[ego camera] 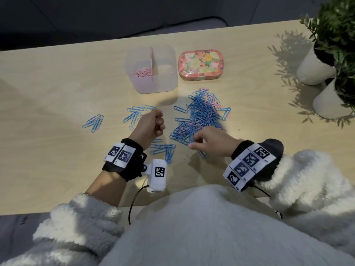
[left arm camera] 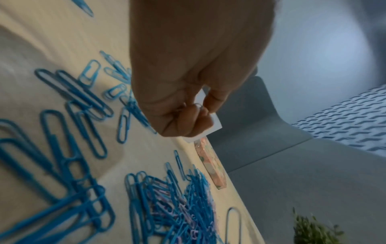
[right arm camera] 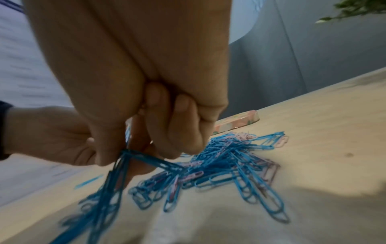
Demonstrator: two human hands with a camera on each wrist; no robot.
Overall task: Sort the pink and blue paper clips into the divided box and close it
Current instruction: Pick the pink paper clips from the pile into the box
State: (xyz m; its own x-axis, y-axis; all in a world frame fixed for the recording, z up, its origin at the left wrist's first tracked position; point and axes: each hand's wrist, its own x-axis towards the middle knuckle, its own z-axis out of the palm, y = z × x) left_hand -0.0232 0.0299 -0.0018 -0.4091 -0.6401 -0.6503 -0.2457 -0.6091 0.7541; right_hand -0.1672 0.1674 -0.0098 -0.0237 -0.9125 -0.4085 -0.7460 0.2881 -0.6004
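beside the lid [ego camera: 199,64], potted plants [ego camera: 330,54]

Head view looks down; wrist views sit close, sharing the clip pile [ego camera: 201,116].

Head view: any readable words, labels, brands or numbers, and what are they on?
No text can be read.
Left wristband: square black-and-white code markers, no letters.
Right wristband: same markers; tiny print beside them too small to read.
White camera block: one code marker.
Floral lid: pattern only.

Clip-strewn table [ego camera: 57,73], box [ego camera: 151,73], apparently lid [ego camera: 200,64]
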